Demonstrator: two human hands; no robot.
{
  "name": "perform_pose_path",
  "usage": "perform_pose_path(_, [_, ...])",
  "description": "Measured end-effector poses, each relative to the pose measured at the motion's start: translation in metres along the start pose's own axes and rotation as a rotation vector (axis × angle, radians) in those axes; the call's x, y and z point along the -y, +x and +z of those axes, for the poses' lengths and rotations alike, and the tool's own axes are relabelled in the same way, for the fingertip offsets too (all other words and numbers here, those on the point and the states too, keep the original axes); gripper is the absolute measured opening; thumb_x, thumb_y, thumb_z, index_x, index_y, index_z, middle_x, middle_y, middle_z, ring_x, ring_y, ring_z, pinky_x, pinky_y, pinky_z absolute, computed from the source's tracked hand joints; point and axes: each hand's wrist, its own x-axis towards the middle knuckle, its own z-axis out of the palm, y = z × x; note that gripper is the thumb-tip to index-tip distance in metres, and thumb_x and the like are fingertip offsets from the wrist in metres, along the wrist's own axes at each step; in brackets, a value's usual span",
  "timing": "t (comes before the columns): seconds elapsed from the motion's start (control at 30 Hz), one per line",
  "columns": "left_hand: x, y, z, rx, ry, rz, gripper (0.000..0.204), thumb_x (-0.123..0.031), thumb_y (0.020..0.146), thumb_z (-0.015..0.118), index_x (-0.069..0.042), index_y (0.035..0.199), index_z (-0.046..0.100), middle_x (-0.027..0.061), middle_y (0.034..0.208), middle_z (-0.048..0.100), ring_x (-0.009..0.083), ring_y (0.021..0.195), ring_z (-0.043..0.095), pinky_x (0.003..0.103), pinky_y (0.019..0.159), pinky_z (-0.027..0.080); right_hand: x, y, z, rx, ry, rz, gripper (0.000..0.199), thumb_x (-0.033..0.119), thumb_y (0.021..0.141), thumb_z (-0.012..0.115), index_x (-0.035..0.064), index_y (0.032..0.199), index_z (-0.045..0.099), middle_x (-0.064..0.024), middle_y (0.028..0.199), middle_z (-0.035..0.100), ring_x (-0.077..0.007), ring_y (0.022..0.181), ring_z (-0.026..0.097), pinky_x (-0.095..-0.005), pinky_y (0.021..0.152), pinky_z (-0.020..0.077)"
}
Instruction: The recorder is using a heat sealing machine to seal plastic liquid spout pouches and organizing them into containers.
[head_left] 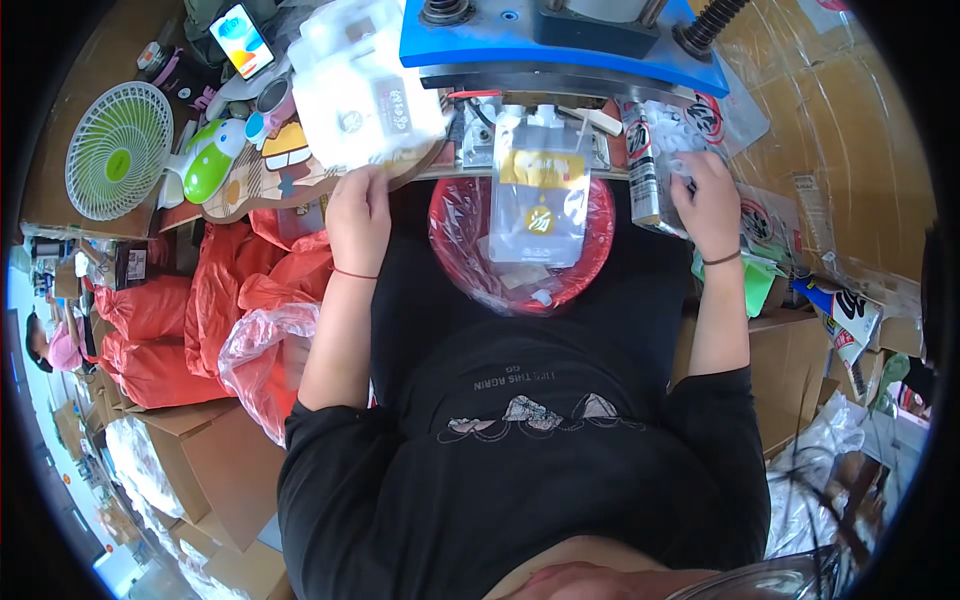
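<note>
My left hand (360, 222) is at the near edge of a stack of pale plastic pouches (375, 105), its fingers closed together on the bottom pouch edge. On the right, my right hand (712, 208) reaches over an open box (643, 195) of small white plastic pieces (672, 132). Its fingers are bent and pinched among the pieces; what they hold is hidden. Between my hands, a clear stand-up pouch with a gold label (540, 215) hangs from the front of the press (570, 60), its white spout end up under the blue plate. Neither hand touches that pouch.
Beneath the hanging pouch stands a red bin with a clear liner (438, 225). A green-and-white fan (120, 150), a lit phone (242, 42) and a mug (274, 98) are at left. Red bags (205, 300) and cardboard boxes (215, 465) lie below. A cardboard wall (850, 130) borders the right.
</note>
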Motion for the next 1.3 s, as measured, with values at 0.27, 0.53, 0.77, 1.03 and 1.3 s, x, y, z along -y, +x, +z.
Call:
perform_pose_path(0.27, [-0.027, -0.014, 0.003, -0.103, -0.245, -0.014, 0.017, -0.001, 0.08, 0.066, -0.001, 0.096, 0.07, 0.0166, 0.091, 0.07, 0.0362, 0.089, 0.068, 0.038, 0.077, 0.054, -0.016, -0.03, 0.004, -0.258, 0.274, 0.094, 0.025, 0.01, 0.096, 0.057, -0.0002, 0.118, 0.063, -0.0126, 0.107, 0.067, -0.0211, 0.092, 0.062, -0.0321, 0.085, 0.0495])
perform_pose_path(0.53, [-0.093, -0.035, 0.017, 0.488, -0.613, -0.051, 0.015, -0.013, 0.085, 0.077, 0.0, 0.092, 0.074, 0.0099, 0.079, 0.071, 0.0111, 0.073, 0.065, 0.026, 0.071, 0.049, 0.102, 0.003, -0.032, 0.098, 0.973, -0.08, 0.015, 0.004, 0.093, 0.061, 0.0009, 0.107, 0.064, -0.0054, 0.104, 0.064, -0.0138, 0.093, 0.059, -0.0269, 0.083, 0.046])
perform_pose_path(0.77, [-0.133, -0.045, 0.023, 0.98, -1.382, -0.506, 0.024, -0.022, 0.094, 0.07, 0.001, 0.104, 0.072, 0.0042, 0.092, 0.073, 0.0108, 0.085, 0.066, 0.026, 0.079, 0.052, 0.092, 0.029, -0.038, 0.186, 0.756, -0.256, 0.018, 0.011, 0.094, 0.062, 0.0009, 0.109, 0.064, -0.0096, 0.104, 0.064, -0.0211, 0.091, 0.061, -0.0311, 0.084, 0.0466])
perform_pose_path(1.03, [-0.131, -0.044, 0.042, 1.11, -1.457, -0.565, 0.025, -0.009, 0.093, 0.065, 0.001, 0.116, 0.067, 0.007, 0.104, 0.073, 0.0131, 0.096, 0.068, 0.029, 0.086, 0.054, 0.037, 0.018, -0.041, 0.162, 0.276, -0.047, 0.025, 0.015, 0.094, 0.058, 0.0027, 0.116, 0.06, -0.0163, 0.106, 0.06, -0.0354, 0.096, 0.061, -0.0422, 0.085, 0.0481])
perform_pose_path(1.3, [-0.112, 0.012, 0.066, 0.872, -1.558, -0.693, 0.039, -0.013, 0.091, 0.068, 0.002, 0.125, 0.058, 0.0122, 0.114, 0.069, 0.0182, 0.091, 0.069, 0.031, 0.075, 0.056, -0.003, -0.01, 0.007, 0.164, 0.122, 0.161, 0.029, 0.009, 0.087, 0.065, 0.0055, 0.116, 0.062, -0.0177, 0.108, 0.061, -0.04, 0.099, 0.059, -0.0443, 0.083, 0.0493])
